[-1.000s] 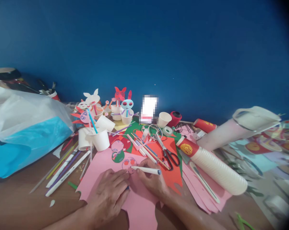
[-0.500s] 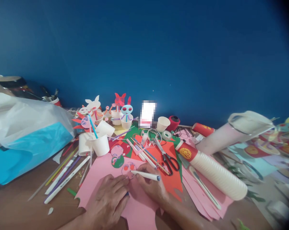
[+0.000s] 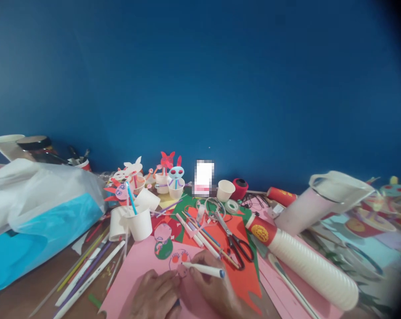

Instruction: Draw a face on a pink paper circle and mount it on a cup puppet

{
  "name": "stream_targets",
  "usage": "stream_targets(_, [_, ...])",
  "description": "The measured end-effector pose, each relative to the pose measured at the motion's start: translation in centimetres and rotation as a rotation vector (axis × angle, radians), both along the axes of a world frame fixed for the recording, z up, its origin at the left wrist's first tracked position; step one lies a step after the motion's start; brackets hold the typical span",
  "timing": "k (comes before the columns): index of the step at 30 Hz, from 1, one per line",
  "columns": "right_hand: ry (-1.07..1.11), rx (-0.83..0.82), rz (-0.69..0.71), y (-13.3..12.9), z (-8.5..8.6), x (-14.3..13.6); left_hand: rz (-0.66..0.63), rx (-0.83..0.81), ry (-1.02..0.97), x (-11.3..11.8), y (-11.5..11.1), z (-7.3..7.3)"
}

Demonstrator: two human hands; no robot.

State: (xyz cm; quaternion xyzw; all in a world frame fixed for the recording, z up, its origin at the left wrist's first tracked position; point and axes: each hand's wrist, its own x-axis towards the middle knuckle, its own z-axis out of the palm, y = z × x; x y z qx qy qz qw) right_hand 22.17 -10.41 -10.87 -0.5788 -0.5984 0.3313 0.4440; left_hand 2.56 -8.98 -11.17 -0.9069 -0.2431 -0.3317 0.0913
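My right hand [image 3: 209,277] is closed in a writing grip on a white marker [image 3: 203,269] with a blue end. The marker's tip touches a pink paper face [image 3: 178,262] with orange-red eyes and drawn lashes. My left hand [image 3: 157,294] rests on the pink sheet [image 3: 139,261], its fingertips pressed at the face's lower edge. Something small and dark blue shows under its thumb, too hidden to name. Just beyond the face lie a green paper disc [image 3: 163,249] and a pink disc with drawn marks [image 3: 163,232].
Black-handled scissors [image 3: 238,246] and several markers lie on orange paper [image 3: 247,283]. To the right is a long stack of paper cups [image 3: 313,261]. White cups [image 3: 139,225] and paper animal figures [image 3: 176,173] stand behind. A plastic bag [image 3: 54,208] fills the left.
The whole scene sits lower in view, as the head has tilted up. My right hand keeps the marker at the face, its tip hardly shifted. The left hand stays on the paper.
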Motion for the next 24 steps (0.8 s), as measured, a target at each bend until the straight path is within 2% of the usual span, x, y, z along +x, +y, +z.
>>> stream_targets(3, [-0.012,0.022,-0.003,0.0,-0.1,0.0,0.01,0.014,0.009,0.2,0.2,-1.0])
stream_targets(7, [-0.027,0.039,0.006,0.0,0.0,0.0,0.023,-0.006,-0.131,0.6,0.2,-1.8])
stream_targets(12, [-0.001,0.049,0.006,-0.1,0.4,-0.1,-0.001,-0.085,-0.11,0.7,0.0,-1.7])
stream_targets(18, [-0.019,0.056,0.008,0.0,0.8,-0.2,0.019,-0.039,-0.162,0.8,-0.1,-1.6])
stream_targets(24, [-0.027,0.04,-0.027,0.0,1.0,-0.2,-0.002,-0.093,-0.166,0.9,0.0,-1.7])
